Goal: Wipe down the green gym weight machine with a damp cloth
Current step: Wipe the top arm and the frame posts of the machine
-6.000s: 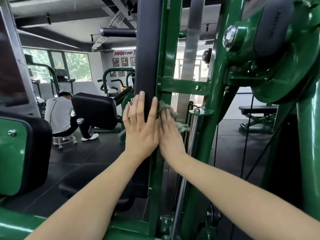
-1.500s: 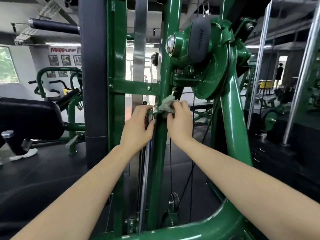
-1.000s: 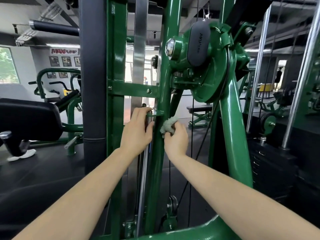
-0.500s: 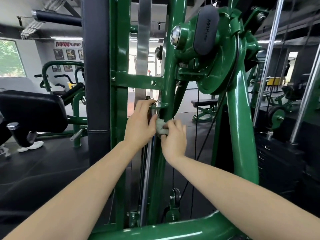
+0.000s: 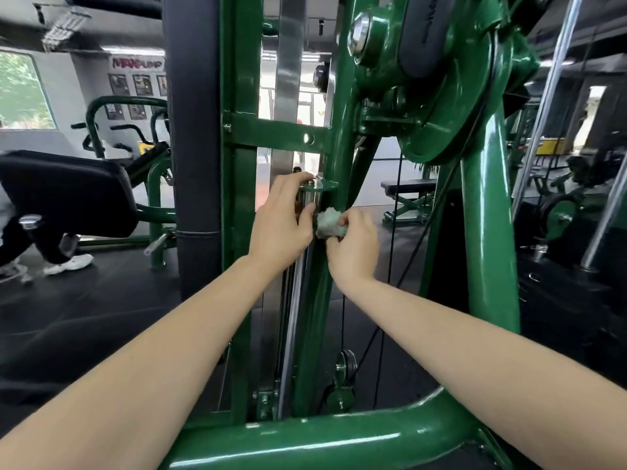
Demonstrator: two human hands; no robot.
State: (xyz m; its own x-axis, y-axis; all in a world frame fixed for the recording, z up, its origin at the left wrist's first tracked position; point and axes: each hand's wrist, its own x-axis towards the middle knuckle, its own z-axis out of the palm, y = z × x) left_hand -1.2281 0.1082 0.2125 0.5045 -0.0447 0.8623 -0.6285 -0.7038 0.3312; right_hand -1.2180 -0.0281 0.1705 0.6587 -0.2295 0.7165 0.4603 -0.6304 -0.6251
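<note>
floor [image 5: 101, 300]: dark mats | window [image 5: 23, 89]: left, daylit | wall posters [image 5: 135, 84] | ceiling strip lights [image 5: 132, 49]

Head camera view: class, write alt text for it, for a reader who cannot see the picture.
A person's right hand presses a bunched pale green cloth against a green upright of a gym weight machine, while the left hand grips the chrome rod beside it. More gym equipment stands behind.

Two hands, left hand [image 5: 280, 220] and right hand [image 5: 353, 247], one cloth [image 5: 328, 222], one green machine [image 5: 485, 232].
</note>
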